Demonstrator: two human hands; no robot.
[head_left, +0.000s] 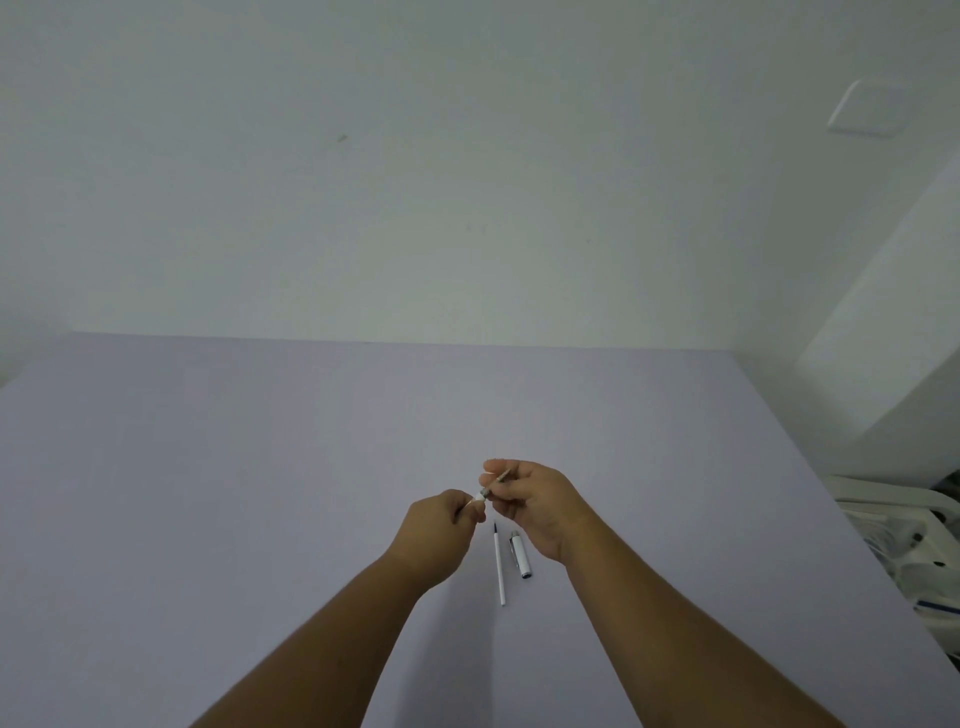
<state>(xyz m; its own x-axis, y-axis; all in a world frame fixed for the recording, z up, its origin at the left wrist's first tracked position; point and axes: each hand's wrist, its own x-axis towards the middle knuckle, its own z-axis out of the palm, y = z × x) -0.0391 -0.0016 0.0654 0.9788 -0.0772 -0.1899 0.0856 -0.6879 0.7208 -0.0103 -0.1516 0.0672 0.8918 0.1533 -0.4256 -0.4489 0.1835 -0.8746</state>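
Two bare forearms come in from the lower edge, the left forearm (332, 639) and the right forearm (675, 634), and both reach forward over a pale lilac surface (208, 493). The left hand (447, 525) has its fingers curled, and its grip is closed on a white pen part (477, 500). Only the short end of this part shows at the fingertips; the rest is hidden inside the hand. The right hand (535, 509) is a little higher and just beside the left one. Its grip pinches a thin metal tip part (500, 478), which points down and left toward the white pen part. The two parts meet between the hands, above the surface, but I cannot tell if they are joined or only touching. Below the hands a thin white refill (500, 564) with a dark point lies flat on the surface, its point toward the hands. Just to the right of it lies a white pen cap (521, 555) with a metal clip, near the right wrist and apart from the refill. Behind the surface stands a plain white wall (415, 182) with a white switch plate (867, 109) in the upper right. At the right edge, beyond the surface, a white plastic object (904, 540) shows only in part.
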